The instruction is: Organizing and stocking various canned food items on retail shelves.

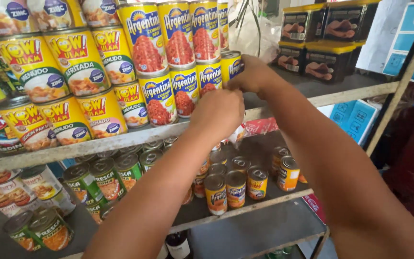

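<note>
A grey, worn upper shelf board (312,88) carries stacked cylindrical tins with glossy paper labels and ribbed metal lids. The person's right hand (252,74) is curled around a small yellow-and-blue labelled can (231,64) that stands upright on that board, at the right end of the row of like cans; the fingers wrap its far side and the thumb lies near its front, so the hand is closed on the tin. The left hand (219,110) is held as a loose fist just below and in front of that can, at the front edge of the upper shelf board; its fingers are bent inward and hidden behind the knuckles, and what they pinch or touch cannot be told.

Left of the held can along the same board stand taller yellow cans with red pictures (178,33), two tiers high, and further left fatter yellow tins with cartoon lettering (68,62). Right of it, well apart at the back of the board, sit squat rectangular dark tins with yellow lids (322,60), stacked in two layers. Below the board, a lower shelf holds small pull-tab cans with orange labels (235,187) and green-labelled cans (106,177), some lying tilted.
</note>
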